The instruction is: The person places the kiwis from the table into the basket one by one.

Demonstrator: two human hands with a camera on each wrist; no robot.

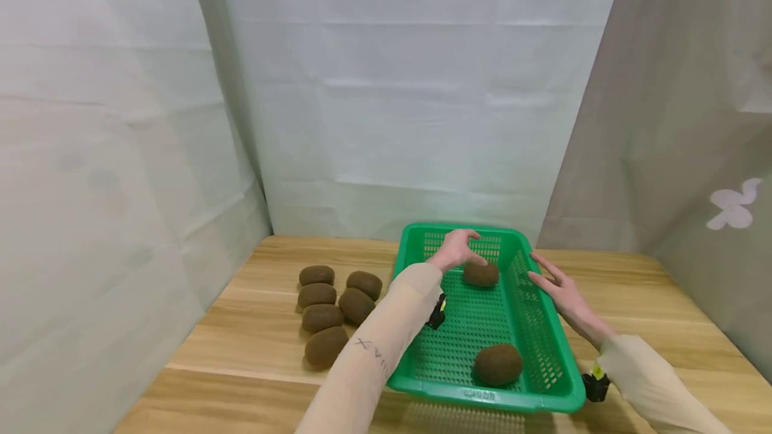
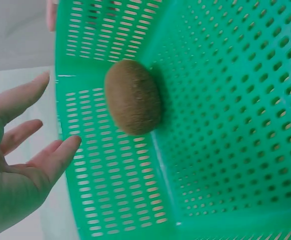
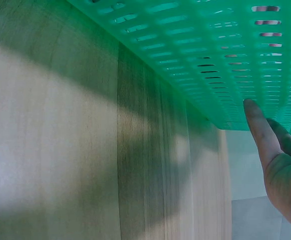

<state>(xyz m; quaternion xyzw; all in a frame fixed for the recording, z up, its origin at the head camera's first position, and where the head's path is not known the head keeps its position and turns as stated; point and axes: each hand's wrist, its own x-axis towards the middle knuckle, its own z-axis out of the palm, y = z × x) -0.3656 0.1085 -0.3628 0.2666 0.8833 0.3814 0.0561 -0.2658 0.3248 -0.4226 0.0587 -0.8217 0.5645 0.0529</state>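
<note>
Two kiwis [image 1: 498, 364] sit in a basket [image 1: 476, 320] the right hand [image 1: 565, 295] apparently touches.

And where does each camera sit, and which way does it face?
Head: on the head, facing forward and down at table, basket and kiwis; left hand, right hand and sleeves show.
Left wrist: on that wrist, facing into the basket at one kiwi; left hand shows, and perhaps another fingertip.
Right wrist: on that wrist, facing the basket's outside and the table; right hand shows.
Head and left wrist share the basket's far kiwi.
</note>
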